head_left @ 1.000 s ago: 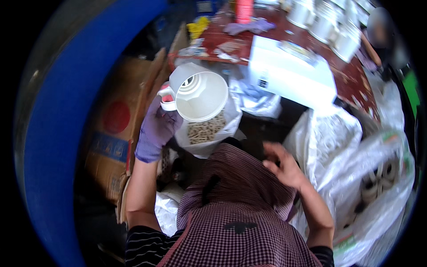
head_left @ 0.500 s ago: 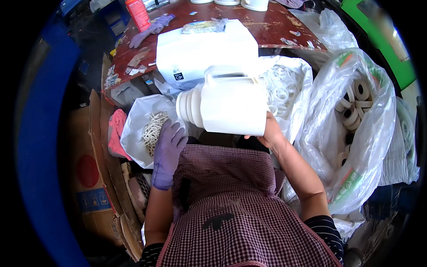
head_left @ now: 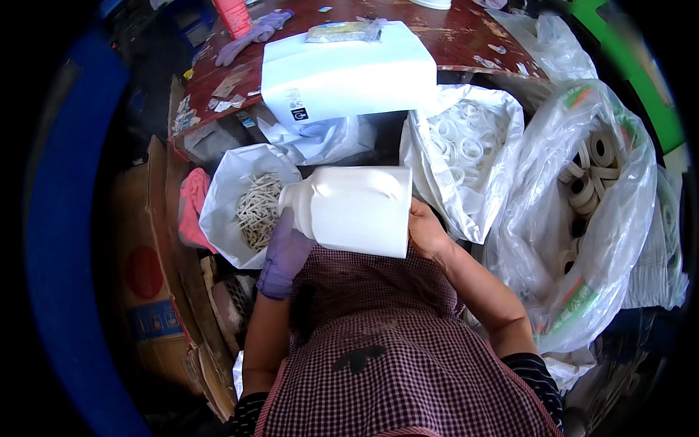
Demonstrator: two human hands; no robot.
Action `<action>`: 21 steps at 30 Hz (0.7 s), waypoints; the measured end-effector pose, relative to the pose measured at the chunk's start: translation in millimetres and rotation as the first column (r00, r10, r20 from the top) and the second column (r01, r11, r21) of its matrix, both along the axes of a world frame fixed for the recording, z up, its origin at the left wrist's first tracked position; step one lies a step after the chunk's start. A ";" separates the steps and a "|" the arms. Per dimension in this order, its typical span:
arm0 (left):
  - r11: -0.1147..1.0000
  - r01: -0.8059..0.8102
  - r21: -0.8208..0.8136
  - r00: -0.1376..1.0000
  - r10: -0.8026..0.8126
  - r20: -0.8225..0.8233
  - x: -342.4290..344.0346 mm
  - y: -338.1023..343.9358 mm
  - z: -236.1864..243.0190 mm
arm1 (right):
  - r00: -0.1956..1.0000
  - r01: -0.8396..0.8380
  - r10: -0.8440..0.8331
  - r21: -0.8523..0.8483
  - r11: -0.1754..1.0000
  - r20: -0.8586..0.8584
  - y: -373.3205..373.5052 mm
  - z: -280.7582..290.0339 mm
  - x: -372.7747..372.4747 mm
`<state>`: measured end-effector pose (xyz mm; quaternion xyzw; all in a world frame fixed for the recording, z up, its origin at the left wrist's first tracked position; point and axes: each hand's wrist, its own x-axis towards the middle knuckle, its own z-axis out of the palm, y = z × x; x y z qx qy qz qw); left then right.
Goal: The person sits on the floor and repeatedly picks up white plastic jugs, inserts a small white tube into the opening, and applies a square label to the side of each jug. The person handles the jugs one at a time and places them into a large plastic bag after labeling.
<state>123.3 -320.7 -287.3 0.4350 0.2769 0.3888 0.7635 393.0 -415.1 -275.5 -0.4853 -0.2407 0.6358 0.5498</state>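
A white plastic jug body (head_left: 357, 215) with a side handle and a stepped neck lies sideways in front of my apron, its neck to the left. My right hand (head_left: 428, 231), bare, grips it at the base end, with some fingers hidden behind it. My left hand (head_left: 286, 251), in a purple knit glove, is closed at the neck, its fingertips partly hidden by the jug. Just beyond the left hand, a white bag (head_left: 222, 197) holds many small off-white pins (head_left: 261, 207).
Right of the jug stands a white sack of clear rings (head_left: 466, 142), then a clear plastic bag (head_left: 524, 211) with white ring-shaped parts (head_left: 582, 191). A white box (head_left: 349, 73) sits at the edge of the worn red table (head_left: 466, 36). Cardboard (head_left: 164, 240) stands on the left.
The jug has come down and nearer to me, its handle turning from the top toward the facing side. My left hand has gone from open beside the pins to the jug's neck.
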 end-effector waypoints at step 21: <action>0.895 -0.422 -0.143 0.907 0.417 -0.063 -57.6 -32.3 -9.3 | 0.122 -0.598 -0.681 0.602 0.530 0.722 171.0 99.8 -11.8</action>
